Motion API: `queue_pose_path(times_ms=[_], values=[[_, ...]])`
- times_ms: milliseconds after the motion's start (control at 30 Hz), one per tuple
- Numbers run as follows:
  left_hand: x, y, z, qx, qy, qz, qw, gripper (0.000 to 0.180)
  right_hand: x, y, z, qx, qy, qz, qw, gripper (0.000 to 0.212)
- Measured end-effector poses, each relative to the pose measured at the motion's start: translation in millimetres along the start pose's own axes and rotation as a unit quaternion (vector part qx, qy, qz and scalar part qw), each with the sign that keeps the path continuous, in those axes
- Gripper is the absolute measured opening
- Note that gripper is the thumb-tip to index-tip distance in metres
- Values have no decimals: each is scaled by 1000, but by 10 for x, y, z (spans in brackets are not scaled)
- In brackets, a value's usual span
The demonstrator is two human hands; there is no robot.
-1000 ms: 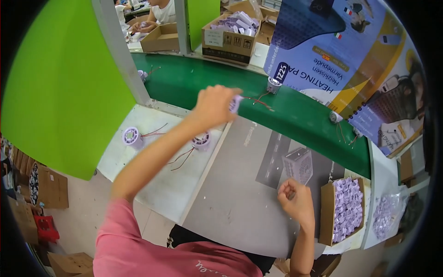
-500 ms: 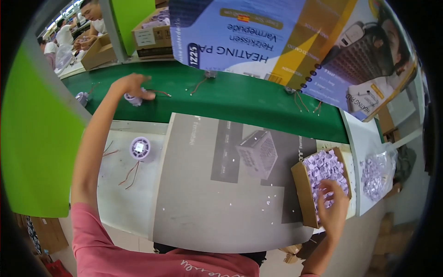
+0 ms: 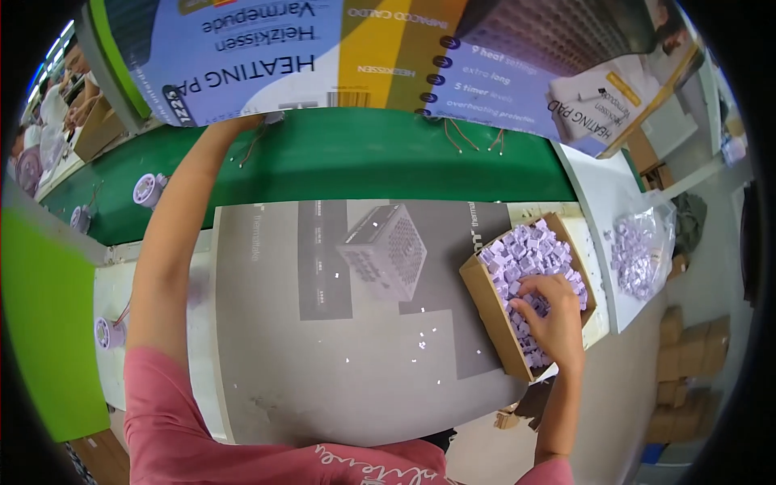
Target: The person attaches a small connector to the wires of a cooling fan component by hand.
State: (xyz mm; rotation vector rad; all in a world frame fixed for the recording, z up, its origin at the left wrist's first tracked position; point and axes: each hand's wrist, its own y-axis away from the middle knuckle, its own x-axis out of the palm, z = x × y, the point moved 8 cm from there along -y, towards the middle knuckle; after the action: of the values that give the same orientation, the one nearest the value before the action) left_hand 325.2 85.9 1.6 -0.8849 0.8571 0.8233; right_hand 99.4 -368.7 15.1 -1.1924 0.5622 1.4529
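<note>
My left arm stretches far across the green belt [image 3: 364, 166]. My left hand [image 3: 241, 123] is mostly behind the hanging printed carton, its fingers hidden, beside a small part with thin wires [image 3: 276, 117]. My right hand [image 3: 554, 315] is over a cardboard box [image 3: 493, 327] full of small lilac plastic pieces [image 3: 525, 250]. Its fingers are bent down among the pieces, thumb and forefinger a little apart, with nothing plainly held. A round lilac housing with wires [image 3: 147, 190] lies on the belt left of my arm. Another round lilac housing [image 3: 107, 332] lies on the white table.
A large printed carton [image 3: 388, 65] overhangs the belt's far side. A grey printed board [image 3: 364, 339] with tiny white bits covers the table before me. At right, a clear bag of lilac pieces [image 3: 638, 255] rests on a white ledge [image 3: 594, 190]. Another person [image 3: 81, 85] is at far left.
My left hand has left the round housing on the belt and reached farther right, behind the carton's edge. My right hand stays at the box, fingers lower among the pieces. The view has shifted right.
</note>
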Motion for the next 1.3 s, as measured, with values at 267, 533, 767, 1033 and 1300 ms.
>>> queue_pose_path(times_ms=[267,533,767,1033,1300], values=[[-637,528,-227,-50,193,121,972,61,83,25,52,30,58,-7,998,30],[-1178,2281,-1663,-16,133,383,914,66,-69,69,51,18,23,-67,997,26],[-1365,2296,-2131,117,167,129,970,35,124,-133,954,-35,-562,60,824,23],[-962,2147,-2096,37,510,349,785,12,853,-444,1550,-62,-747,226,623,42],[-809,2133,-2111,-60,778,368,506,29,1342,-462,1482,10,-725,256,639,36]])
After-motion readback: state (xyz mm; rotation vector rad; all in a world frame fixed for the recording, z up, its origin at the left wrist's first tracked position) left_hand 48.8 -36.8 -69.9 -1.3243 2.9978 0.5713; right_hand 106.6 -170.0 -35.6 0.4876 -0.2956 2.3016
